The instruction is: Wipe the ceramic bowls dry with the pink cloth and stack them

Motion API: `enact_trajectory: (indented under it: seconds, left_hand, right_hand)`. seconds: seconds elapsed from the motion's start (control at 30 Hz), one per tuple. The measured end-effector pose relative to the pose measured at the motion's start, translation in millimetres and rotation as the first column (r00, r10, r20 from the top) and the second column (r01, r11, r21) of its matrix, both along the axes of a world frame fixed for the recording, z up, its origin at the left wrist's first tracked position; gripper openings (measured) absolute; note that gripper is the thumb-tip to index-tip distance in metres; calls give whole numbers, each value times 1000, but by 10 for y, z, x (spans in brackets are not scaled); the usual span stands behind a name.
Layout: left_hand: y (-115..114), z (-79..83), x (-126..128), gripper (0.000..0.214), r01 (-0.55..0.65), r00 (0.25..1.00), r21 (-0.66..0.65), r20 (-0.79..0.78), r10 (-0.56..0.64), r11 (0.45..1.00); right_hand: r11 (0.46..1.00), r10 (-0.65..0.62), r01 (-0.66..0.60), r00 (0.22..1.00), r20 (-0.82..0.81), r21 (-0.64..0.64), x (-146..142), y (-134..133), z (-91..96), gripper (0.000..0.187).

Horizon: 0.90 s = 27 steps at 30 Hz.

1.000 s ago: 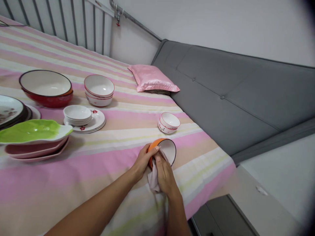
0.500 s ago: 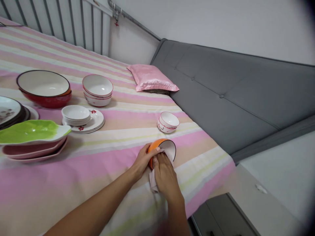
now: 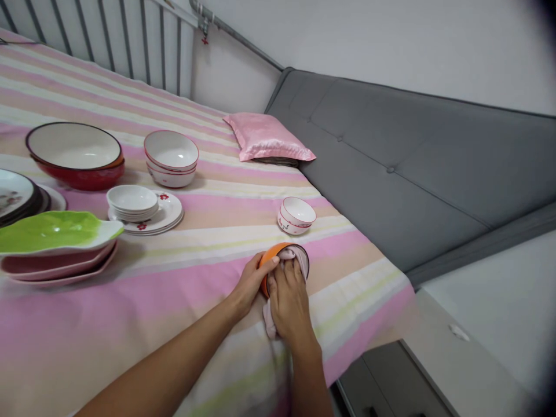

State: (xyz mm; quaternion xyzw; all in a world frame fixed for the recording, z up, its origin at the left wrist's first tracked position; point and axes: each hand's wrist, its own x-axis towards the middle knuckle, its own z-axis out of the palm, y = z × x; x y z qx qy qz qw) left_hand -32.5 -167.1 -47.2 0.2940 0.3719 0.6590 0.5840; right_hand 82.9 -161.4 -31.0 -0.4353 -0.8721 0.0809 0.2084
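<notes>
An orange bowl (image 3: 270,256) with a white inside and dark rim is tilted on its side above the striped bedspread. My left hand (image 3: 251,285) grips its left edge, thumb over the rim and the other fingers behind it. Inside the bowl, my right hand (image 3: 288,298) presses a pale pink cloth (image 3: 299,255) against the inner wall. Part of the cloth hangs out below the bowl, beside my right wrist. The fingertips of my right hand are partly hidden in the cloth. Just beyond the bowl stand small stacked white bowls (image 3: 297,211) with red rims.
To the left are large red bowls (image 3: 82,176), white red-rimmed bowls (image 3: 171,176), small white dishes (image 3: 132,200) on flowered plates (image 3: 171,214), a green leaf-shaped dish (image 3: 56,229) on pink dishes, and dark-edged plates (image 3: 13,194). A pink pillow (image 3: 269,136) lies by the grey headboard (image 3: 403,168).
My right hand has shifted the cloth inside the bowl, and more of it now bunches up at the upper rim. The left hand keeps its grip.
</notes>
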Motion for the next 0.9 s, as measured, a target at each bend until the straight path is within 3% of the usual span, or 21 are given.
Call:
enact_trajectory:
  seconds: [0.3,0.67,0.9]
  left_hand:
    - [-13,25,-1,37,11,1000,-20,4,-11,1000]
    - [-33,69,2,40,-13,998,-53,-63,9,999]
    - [-10,9,11,42,-48,996,-83,-73,42,995]
  right_hand:
    - [996,-32,32,999,4,86,27,19,17,52]
    - [977,-179,182,983,34,-107,144,91,-52,64]
    - [972,-200,210,975,96,-102,179,73,-34,68]
